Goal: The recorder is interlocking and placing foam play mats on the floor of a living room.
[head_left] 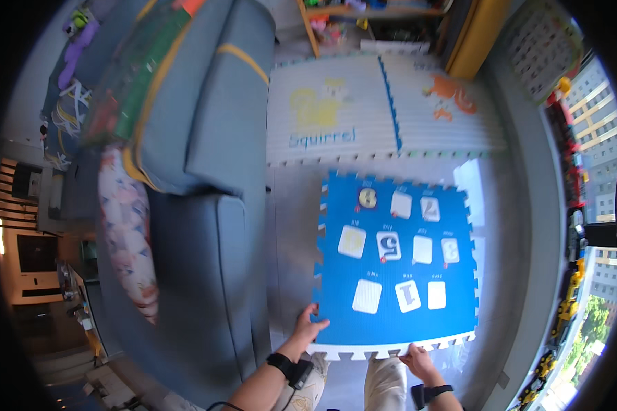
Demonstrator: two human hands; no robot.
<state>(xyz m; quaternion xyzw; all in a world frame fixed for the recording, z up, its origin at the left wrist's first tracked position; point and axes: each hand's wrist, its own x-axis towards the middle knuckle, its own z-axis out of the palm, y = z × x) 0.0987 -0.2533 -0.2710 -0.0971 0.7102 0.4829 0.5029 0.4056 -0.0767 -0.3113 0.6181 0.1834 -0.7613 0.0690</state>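
A blue foam mat tile (418,330) with toothed edges is in front of me, printed with white number panels that face away from me. Along its near side shows a white toothed rim (363,350), perhaps a second tile beneath; I cannot tell. My left hand (312,326) grips the near left corner, its thumb on the blue face. At the near edge, right of the middle, my right hand (415,359) has its fingers closed on the rim. Both wrists wear black bands.
A grey-blue sofa (212,137) stands along the left with a patterned cushion (127,233) on it. Light mat tiles with animal pictures (329,103) lie on the far floor before a toy shelf (377,11). Toy vehicles (570,301) line the windowsill at right.
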